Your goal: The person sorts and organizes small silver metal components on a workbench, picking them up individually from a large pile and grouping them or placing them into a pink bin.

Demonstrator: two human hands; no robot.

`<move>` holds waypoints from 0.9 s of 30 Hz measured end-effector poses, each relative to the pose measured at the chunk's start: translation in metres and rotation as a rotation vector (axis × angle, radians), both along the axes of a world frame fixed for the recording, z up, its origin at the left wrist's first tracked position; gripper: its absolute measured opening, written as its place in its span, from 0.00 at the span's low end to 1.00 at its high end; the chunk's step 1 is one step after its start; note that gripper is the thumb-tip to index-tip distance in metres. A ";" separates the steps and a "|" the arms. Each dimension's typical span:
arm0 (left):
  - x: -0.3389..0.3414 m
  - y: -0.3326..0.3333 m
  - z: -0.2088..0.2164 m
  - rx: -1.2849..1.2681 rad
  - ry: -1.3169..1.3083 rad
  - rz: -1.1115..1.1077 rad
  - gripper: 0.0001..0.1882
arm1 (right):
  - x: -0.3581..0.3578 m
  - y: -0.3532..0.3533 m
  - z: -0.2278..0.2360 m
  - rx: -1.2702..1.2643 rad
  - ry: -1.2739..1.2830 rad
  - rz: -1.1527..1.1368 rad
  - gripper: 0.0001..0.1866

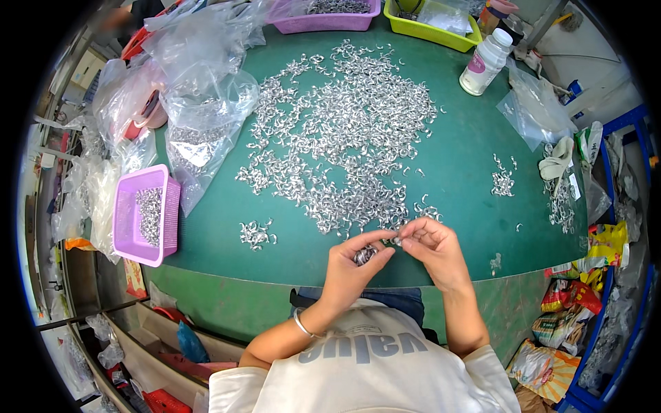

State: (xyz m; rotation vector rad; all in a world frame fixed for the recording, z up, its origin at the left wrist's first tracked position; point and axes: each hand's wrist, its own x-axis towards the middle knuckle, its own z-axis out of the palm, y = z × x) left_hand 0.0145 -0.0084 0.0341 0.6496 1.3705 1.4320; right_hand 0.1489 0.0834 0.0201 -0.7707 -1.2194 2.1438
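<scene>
My left hand (354, 270) is curled around several small curved silvery metal pieces (365, 255), which show in its palm. Close beside it, my right hand (439, 251) pinches a small shiny piece (396, 241) between thumb and fingertips, almost touching the left forefinger. Just beyond both hands spreads a large heap of the same curved metal pieces (351, 131) over the green table. A little pile (255, 235) lies to the left of my hands, and another small pile (502, 180) sits farther off to the right. The exact shape of the pinched piece is too small to tell.
A purple basket (170, 220) with metal pieces stands at the table's left edge. Clear plastic bags (206, 103) crowd the far left. Along the back are a purple tray (323, 23) and a yellow-green tray (434, 32). A white bottle (485, 63) stands at the far right.
</scene>
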 end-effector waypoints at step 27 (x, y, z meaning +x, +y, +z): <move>0.003 -0.010 0.019 0.044 -0.133 -0.065 0.04 | 0.000 -0.028 0.037 0.752 -0.104 -0.277 0.11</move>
